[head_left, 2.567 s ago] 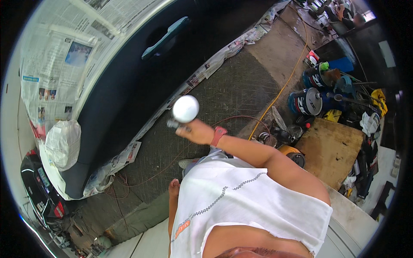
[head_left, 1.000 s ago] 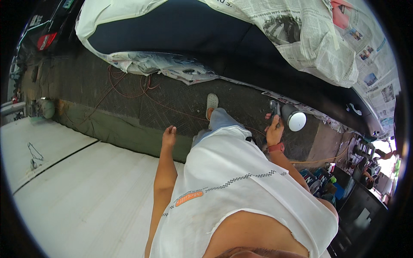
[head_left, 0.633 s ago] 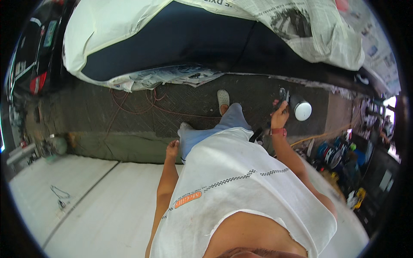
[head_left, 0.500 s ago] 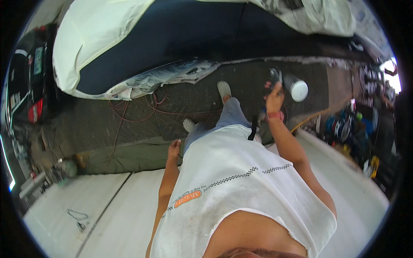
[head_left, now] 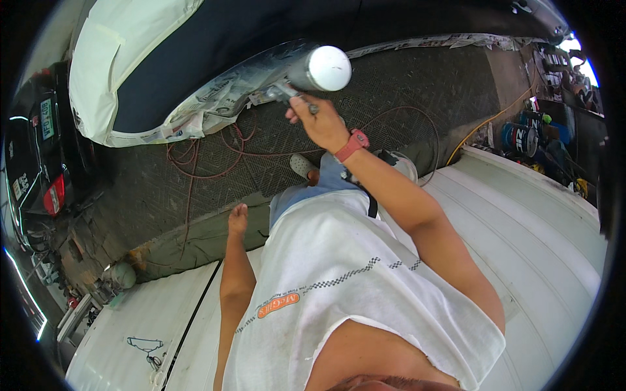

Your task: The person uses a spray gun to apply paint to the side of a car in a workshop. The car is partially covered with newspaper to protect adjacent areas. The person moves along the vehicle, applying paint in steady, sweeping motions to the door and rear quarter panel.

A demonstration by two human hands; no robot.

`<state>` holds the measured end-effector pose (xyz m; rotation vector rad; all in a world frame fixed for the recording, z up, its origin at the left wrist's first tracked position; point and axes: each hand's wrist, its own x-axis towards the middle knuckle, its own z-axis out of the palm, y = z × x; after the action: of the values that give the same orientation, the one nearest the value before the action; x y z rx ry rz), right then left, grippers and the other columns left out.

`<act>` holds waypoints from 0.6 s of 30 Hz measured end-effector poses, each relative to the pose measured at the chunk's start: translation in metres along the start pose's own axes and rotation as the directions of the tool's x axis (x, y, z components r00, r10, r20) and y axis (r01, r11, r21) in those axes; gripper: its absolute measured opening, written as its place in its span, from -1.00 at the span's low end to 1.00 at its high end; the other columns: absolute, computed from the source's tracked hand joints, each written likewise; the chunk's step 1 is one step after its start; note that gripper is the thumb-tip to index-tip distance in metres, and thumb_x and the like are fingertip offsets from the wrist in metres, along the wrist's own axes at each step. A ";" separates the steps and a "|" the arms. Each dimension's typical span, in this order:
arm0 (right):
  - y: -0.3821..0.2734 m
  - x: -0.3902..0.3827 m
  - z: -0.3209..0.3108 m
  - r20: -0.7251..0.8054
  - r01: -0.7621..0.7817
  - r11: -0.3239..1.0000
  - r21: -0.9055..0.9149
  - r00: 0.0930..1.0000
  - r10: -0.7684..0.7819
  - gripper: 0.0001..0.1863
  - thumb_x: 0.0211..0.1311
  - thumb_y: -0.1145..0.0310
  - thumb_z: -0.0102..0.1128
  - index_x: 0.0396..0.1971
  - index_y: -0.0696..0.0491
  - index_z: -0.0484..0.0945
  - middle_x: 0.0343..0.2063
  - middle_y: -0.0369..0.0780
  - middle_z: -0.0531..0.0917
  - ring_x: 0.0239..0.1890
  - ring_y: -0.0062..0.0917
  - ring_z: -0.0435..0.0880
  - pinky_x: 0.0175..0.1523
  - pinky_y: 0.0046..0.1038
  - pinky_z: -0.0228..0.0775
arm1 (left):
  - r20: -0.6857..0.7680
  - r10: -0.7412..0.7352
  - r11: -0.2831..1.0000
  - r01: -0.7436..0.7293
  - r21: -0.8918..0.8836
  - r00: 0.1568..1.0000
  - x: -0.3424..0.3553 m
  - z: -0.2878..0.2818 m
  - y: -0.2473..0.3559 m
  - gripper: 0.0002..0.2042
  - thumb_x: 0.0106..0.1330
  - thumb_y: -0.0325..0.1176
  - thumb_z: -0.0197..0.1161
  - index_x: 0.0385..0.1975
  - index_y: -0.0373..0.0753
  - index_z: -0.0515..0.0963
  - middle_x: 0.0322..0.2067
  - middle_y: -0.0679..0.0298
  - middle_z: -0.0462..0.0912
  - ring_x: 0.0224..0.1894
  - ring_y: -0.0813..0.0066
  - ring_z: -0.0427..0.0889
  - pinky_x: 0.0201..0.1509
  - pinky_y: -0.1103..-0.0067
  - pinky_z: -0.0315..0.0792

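Observation:
My right hand (head_left: 321,124) is wrapped round the grip of a paint spray gun (head_left: 282,92). On top of the gun sits a cup with a round white lid (head_left: 329,68). The gun is held close to the lower side of a dark car body (head_left: 189,73), by the masking newspaper (head_left: 218,103) along its bottom edge. The trigger is hidden by my fingers. My left hand (head_left: 237,219) hangs low beside my body, fingers loosely curled, with nothing showing in it.
Pale masking sheet (head_left: 98,78) covers the car's left end. A reddish hose (head_left: 194,173) loops over the dark floor near my shoe (head_left: 301,167). Another dark car (head_left: 36,176) stands at far left. Cans (head_left: 520,139) and an orange hose (head_left: 479,137) lie right; a white ridged panel (head_left: 515,215) is behind me.
My right hand has swung the spray gun leftward and up toward the car's side. My body and view have shifted right along the car. The left hand still hangs low.

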<state>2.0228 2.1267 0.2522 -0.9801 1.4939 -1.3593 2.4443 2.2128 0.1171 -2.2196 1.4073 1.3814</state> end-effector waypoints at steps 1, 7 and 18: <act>-0.012 0.003 0.003 0.049 -0.032 0.999 0.010 0.998 0.031 -0.47 0.56 -0.01 -0.02 -0.28 0.19 0.68 -0.44 -0.28 0.71 -0.54 -0.70 0.56 -0.46 -0.57 0.37 | 0.013 0.016 1.000 -0.015 -0.016 1.000 0.001 0.009 -0.017 -0.49 0.45 -0.05 0.22 0.23 -0.30 0.52 0.02 0.11 0.69 0.06 0.33 0.64 0.21 0.46 0.45; -0.005 0.011 -0.019 -0.081 -0.113 0.993 -0.036 0.991 0.110 -0.46 0.55 -0.06 -0.05 -0.26 0.15 0.67 -0.48 -0.28 0.70 -0.64 -0.74 0.51 -0.54 -0.61 0.34 | 0.148 0.037 0.999 -0.034 -0.024 0.988 -0.009 0.056 -0.040 -0.51 0.42 -0.05 0.26 0.21 -0.25 0.54 0.06 0.07 0.69 0.12 0.26 0.64 0.24 0.44 0.44; 0.006 0.024 -0.218 -0.580 -0.256 0.950 -0.181 0.807 0.107 -0.35 0.54 -0.15 -0.11 -0.25 0.20 0.65 -0.42 -0.20 0.74 -0.44 -0.57 0.73 -0.57 -0.55 0.44 | 0.070 0.148 0.972 -0.132 -0.194 0.986 0.009 0.036 0.002 -0.49 0.45 -0.08 0.23 0.25 -0.31 0.49 0.15 0.09 0.61 0.19 0.28 0.58 0.30 0.43 0.40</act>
<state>1.8089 2.1729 0.2502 -0.5669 2.1946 -1.4073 2.4218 2.2262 0.0904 -2.1783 1.4864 1.7002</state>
